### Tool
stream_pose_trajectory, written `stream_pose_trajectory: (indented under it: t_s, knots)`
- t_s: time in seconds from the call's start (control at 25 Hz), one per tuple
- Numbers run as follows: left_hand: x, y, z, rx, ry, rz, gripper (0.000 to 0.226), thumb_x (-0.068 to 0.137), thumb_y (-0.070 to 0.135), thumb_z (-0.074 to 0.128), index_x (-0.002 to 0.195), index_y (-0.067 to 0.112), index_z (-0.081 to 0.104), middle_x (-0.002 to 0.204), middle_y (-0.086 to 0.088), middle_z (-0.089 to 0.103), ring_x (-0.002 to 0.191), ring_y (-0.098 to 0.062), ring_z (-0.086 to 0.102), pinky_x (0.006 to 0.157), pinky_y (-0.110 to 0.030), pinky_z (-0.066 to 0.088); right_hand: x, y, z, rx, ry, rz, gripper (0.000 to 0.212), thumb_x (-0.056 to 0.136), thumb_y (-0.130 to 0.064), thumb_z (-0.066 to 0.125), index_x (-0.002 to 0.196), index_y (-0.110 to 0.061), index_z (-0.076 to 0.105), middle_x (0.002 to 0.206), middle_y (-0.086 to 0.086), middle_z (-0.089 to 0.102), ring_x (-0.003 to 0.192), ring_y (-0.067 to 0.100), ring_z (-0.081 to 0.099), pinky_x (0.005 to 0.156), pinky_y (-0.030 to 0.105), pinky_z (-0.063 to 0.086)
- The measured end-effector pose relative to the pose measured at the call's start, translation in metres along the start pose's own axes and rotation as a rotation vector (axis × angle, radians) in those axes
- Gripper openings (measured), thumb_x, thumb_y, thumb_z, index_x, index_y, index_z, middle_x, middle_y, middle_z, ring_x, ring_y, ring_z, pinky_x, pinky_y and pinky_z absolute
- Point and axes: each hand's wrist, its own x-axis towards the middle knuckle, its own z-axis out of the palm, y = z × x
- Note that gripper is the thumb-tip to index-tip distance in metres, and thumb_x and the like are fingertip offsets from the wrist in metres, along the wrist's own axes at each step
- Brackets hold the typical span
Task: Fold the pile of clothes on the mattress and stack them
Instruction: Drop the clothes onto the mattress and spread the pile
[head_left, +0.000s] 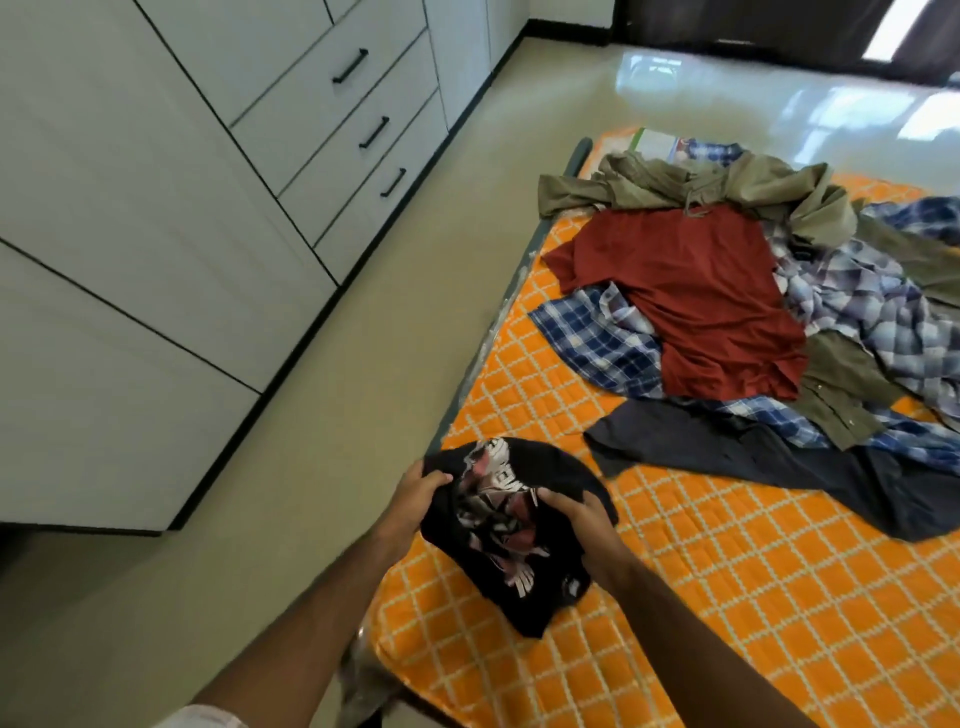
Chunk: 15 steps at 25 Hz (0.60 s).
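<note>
Black printed T-shirt (511, 525): bunched, at the near left edge of the mattress (727, 597), gripped on both sides. Left hand (415, 499) fingers curled into the cloth's left edge; right hand (582, 525) clamped on its right side.

Pile, far right on the mattress, unfolded: red T-shirt (691, 301) on top; olive jacket (675, 182) beyond it; blue checked shirt (597, 338) beneath its left side; dark navy garment (779, 467) sprawled nearest, just right of the black shirt.

Orange quilted surface bare near and right of the hands.

Left: strip of pale floor (363, 364), then white cabinet (156, 208) with black-handled drawers.
</note>
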Motion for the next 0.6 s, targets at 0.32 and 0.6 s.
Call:
stream_pose_trajectory:
  t_s: [0.32,0.6]
  knots:
    - [0.034,0.085,-0.188,0.583,-0.267,0.456,0.077,0.077,0.034,0.083,0.142,0.028,0.041,0.131,0.013,0.056,0.122,0.002,0.055,0.100,-0.022,0.047,0.045,-0.090,0.239,-0.513,-0.203,-0.188,0.011,0.098,-0.007,0.060,0.104,-0.009,0.069,0.102,0.012,0.073,0.092,0.024,0.071,0.089,0.041,0.056]
    - [0.135,0.179,-0.336,0.499,-0.161,0.560,0.022,0.093,0.010,0.066,0.107,0.027,0.070,0.093,0.019,0.073,0.093,0.001,0.069,0.087,-0.031,0.057,0.133,-0.152,0.405,-0.511,-0.145,-0.316,0.032,0.088,-0.009,0.072,0.119,-0.005,0.067,0.112,0.010,0.073,0.103,0.024,0.070,0.098,0.049,0.054]
